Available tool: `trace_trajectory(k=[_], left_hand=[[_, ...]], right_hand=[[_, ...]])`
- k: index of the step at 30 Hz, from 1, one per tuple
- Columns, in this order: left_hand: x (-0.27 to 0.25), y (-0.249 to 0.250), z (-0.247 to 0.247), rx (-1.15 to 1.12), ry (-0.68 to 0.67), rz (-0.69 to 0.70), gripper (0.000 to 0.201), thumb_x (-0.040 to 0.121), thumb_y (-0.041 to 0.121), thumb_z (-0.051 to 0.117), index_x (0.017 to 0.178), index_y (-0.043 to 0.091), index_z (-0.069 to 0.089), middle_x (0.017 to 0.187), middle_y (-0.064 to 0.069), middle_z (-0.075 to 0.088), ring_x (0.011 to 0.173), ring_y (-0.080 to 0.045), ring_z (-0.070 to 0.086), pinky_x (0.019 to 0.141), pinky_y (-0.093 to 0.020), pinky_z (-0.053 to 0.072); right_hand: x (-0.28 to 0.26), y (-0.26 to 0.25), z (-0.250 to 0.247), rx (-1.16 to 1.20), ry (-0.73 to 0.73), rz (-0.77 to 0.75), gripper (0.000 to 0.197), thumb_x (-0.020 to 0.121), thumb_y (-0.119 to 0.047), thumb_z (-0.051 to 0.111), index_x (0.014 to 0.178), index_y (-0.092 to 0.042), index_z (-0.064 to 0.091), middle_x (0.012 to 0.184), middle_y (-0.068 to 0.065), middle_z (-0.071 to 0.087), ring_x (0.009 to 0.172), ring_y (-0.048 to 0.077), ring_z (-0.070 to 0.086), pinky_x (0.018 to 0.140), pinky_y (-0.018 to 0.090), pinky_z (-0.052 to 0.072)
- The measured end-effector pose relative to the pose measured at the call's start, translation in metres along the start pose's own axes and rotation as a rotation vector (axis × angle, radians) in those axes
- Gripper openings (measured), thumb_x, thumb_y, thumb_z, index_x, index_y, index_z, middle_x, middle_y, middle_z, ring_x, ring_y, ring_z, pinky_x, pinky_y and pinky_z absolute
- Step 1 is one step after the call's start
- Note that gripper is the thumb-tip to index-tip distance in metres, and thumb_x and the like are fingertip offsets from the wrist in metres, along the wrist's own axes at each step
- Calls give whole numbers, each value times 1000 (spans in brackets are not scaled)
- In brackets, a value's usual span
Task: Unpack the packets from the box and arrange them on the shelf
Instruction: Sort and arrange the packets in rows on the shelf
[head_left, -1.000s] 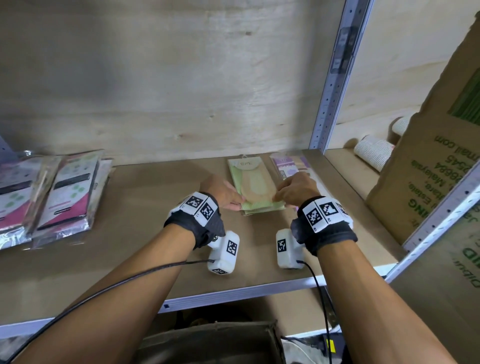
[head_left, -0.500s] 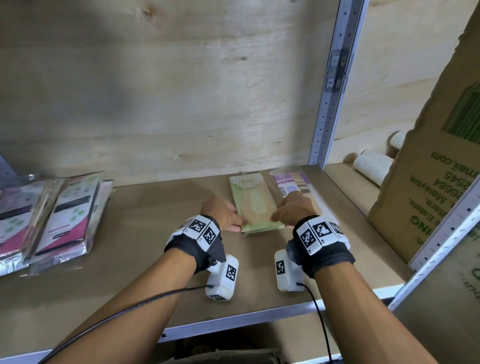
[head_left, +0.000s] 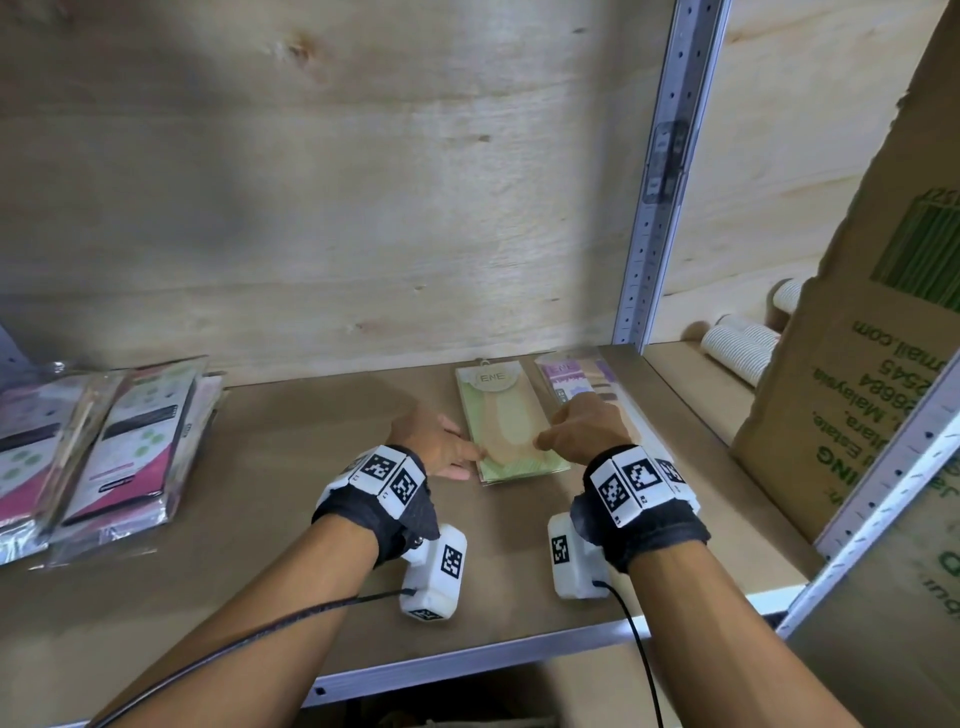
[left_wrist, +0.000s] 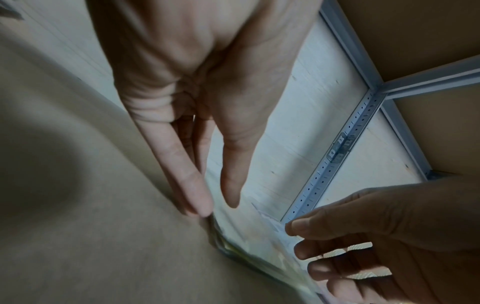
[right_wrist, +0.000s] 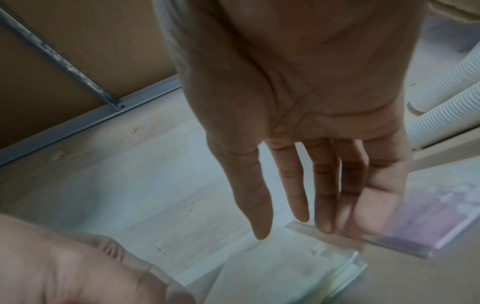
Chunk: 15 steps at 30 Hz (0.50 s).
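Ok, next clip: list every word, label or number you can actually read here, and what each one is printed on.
"ENE": round tag on the green packet, flat on the shelf.
"ENE", partly hidden: purple packet.
"mail.com", "Malaysia", "Estate", seen upside down: cardboard box; its digits are too uncertain to quote.
Pink packets: print too blurred.
Wrist markers: patterns only.

Bare shelf board (head_left: 311, 467) is lying open between the pink packets (head_left: 104, 447) at the left and the green packet (head_left: 506, 426) in the middle, leaving a hand room to pass. To the right, the purple packet (head_left: 571, 376) is sitting just beside the green one, and the metal post (head_left: 649, 208) and cardboard box (head_left: 857, 364) are closing off that side.
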<state>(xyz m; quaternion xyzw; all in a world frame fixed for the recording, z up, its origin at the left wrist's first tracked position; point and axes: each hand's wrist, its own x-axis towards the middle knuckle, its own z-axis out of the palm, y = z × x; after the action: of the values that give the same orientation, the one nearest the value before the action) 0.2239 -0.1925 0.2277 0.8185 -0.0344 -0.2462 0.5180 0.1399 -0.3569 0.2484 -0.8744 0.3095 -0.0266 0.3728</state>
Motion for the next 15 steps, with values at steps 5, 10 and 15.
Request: trace_trajectory(k=[5, 10, 15], left_hand=[[-13, -14, -31, -34, 67, 96, 43, 76, 9, 85, 113, 0, 64, 94, -20, 71, 81, -24, 73, 71, -33, 63], [-32, -40, -74, -153, 202, 149, 29, 80, 5, 80, 106, -1, 71, 86, -19, 72, 74, -25, 72, 59, -27, 62], [-53, -73, -126, -201, 350, 168, 11, 87, 9, 74, 97, 8, 72, 89, -18, 74, 75, -22, 73, 57, -21, 59]], right_hand=[[-5, -9, 3, 93, -24, -183, 37, 83, -28, 77, 117, -17, 67, 114, 3, 68, 109, 19, 63, 99, 33, 49], [-18, -26, 24, 116, -144, -325, 27, 84, -27, 75, 109, -18, 71, 95, 3, 73, 83, 16, 68, 93, 37, 56], [-44, -50, 56, 235, -309, -365, 25, 87, -3, 65, 112, -5, 69, 81, 9, 70, 69, 17, 63, 68, 27, 55]])
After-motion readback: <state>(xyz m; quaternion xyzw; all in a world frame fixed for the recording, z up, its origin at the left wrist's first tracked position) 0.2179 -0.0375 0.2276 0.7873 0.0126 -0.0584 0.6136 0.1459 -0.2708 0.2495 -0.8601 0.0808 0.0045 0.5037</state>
